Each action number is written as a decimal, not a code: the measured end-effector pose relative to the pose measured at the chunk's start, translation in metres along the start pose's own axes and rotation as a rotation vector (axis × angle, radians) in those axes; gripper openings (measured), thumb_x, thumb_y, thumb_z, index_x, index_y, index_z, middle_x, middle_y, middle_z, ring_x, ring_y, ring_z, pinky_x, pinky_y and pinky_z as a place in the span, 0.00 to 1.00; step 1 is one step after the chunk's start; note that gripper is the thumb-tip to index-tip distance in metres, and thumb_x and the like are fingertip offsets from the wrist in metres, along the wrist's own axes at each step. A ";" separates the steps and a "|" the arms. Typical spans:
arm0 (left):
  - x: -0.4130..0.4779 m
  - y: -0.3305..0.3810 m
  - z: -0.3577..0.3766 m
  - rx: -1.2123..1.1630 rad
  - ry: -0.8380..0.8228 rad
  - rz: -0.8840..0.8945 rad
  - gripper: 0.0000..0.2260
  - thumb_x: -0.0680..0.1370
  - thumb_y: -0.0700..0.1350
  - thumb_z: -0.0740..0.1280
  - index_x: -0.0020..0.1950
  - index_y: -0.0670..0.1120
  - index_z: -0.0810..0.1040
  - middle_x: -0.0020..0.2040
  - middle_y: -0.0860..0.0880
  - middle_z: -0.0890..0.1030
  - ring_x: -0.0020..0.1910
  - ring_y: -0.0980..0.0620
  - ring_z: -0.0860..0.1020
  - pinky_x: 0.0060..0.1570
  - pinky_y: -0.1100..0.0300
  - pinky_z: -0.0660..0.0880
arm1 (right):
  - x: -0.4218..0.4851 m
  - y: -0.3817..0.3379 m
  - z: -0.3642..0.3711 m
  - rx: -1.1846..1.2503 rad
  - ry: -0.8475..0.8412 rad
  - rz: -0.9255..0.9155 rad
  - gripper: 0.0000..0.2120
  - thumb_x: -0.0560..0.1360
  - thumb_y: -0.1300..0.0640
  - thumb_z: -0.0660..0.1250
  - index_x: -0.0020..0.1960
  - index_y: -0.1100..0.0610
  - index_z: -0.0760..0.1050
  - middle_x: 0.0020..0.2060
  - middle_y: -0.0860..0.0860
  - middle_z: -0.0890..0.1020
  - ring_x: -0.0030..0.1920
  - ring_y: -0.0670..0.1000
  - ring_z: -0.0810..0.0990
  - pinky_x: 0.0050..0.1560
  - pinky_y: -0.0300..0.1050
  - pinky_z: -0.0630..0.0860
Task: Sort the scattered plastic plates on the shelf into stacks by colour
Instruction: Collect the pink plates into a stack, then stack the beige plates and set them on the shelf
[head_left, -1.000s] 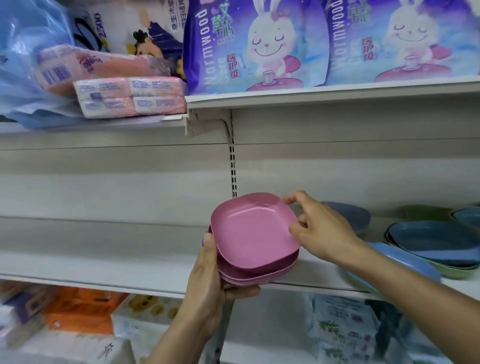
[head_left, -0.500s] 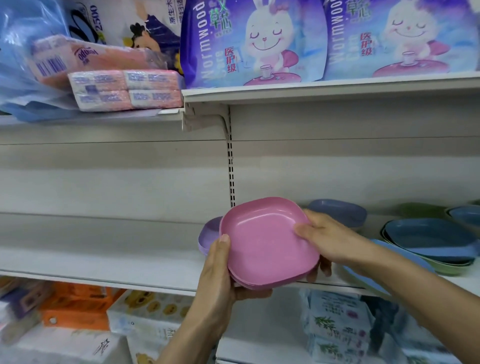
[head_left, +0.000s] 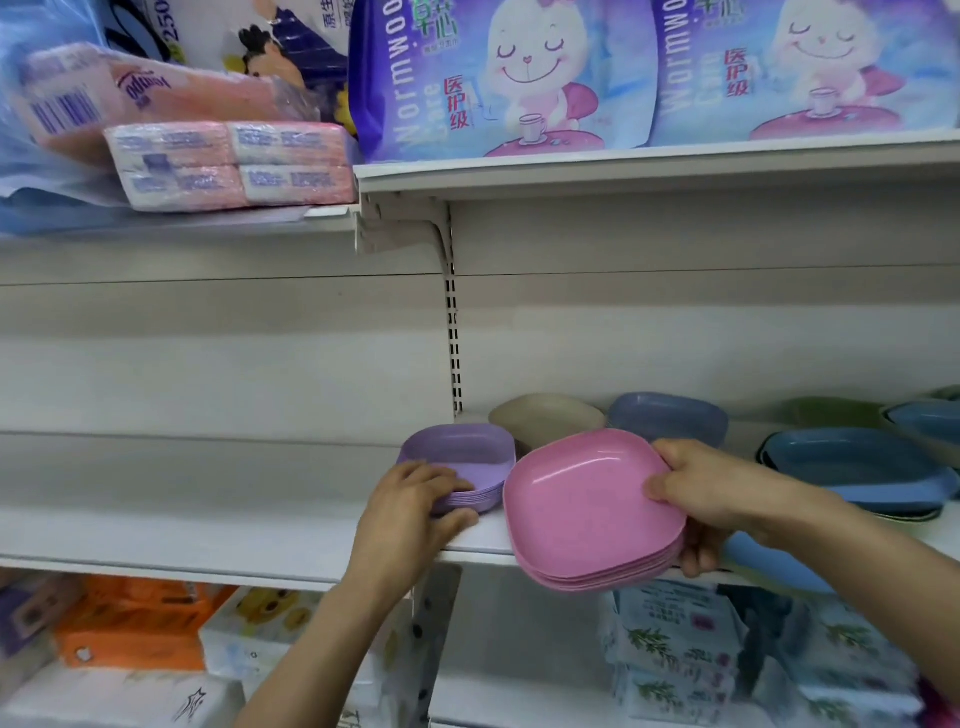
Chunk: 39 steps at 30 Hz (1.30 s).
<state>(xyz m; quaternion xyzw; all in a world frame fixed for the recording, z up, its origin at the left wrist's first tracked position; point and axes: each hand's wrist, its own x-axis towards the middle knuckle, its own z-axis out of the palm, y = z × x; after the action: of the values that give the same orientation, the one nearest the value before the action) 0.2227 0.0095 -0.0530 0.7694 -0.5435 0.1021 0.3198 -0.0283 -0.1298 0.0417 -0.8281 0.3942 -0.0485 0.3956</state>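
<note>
A stack of pink square plates (head_left: 582, 509) is tilted over the front edge of the white shelf (head_left: 208, 525). My right hand (head_left: 701, 493) grips its right rim, thumb on top and fingers beneath. To its left a stack of purple plates (head_left: 462, 452) stands on the shelf, and my left hand (head_left: 415, 504) holds its front left side, fingers curled on the edge. Behind lie a beige plate (head_left: 545, 415) and a blue-purple plate (head_left: 670, 415). Blue plates (head_left: 852, 467) are stacked further right.
Green plates (head_left: 826, 410) and another blue one (head_left: 930, 421) sit at the far right. Tissue packs (head_left: 234, 161) and purple bags (head_left: 498, 78) fill the upper shelf. Boxes and packets (head_left: 675, 644) fill the shelf below.
My left hand has let go of the pink stack and moved left onto the purple stack. My right hand alone now carries the pink stack, shifted right and lower.
</note>
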 end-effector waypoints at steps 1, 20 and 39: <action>0.005 0.000 0.000 0.008 0.008 0.020 0.15 0.72 0.53 0.73 0.57 0.51 0.83 0.57 0.57 0.81 0.61 0.53 0.72 0.55 0.68 0.63 | 0.002 -0.001 0.003 -0.013 -0.004 0.015 0.13 0.78 0.68 0.48 0.57 0.64 0.67 0.30 0.65 0.80 0.22 0.56 0.76 0.22 0.42 0.74; 0.057 -0.018 -0.006 -0.021 -0.262 0.045 0.12 0.77 0.51 0.66 0.59 0.53 0.81 0.59 0.54 0.80 0.56 0.51 0.77 0.57 0.56 0.73 | 0.029 -0.020 0.022 -0.235 0.069 0.169 0.16 0.78 0.61 0.49 0.50 0.70 0.72 0.27 0.62 0.80 0.18 0.52 0.73 0.20 0.39 0.71; 0.145 0.009 0.013 0.096 -0.390 -0.136 0.24 0.80 0.59 0.56 0.76 0.54 0.62 0.74 0.49 0.68 0.72 0.46 0.66 0.69 0.48 0.64 | 0.159 -0.002 -0.034 -0.721 0.431 -0.074 0.15 0.79 0.47 0.55 0.47 0.57 0.74 0.53 0.57 0.76 0.59 0.58 0.69 0.54 0.53 0.67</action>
<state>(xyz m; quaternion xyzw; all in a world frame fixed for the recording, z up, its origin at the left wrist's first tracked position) 0.2683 -0.1118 0.0131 0.8238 -0.5365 -0.0446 0.1776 0.0682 -0.2595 0.0291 -0.8980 0.4296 -0.0938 -0.0130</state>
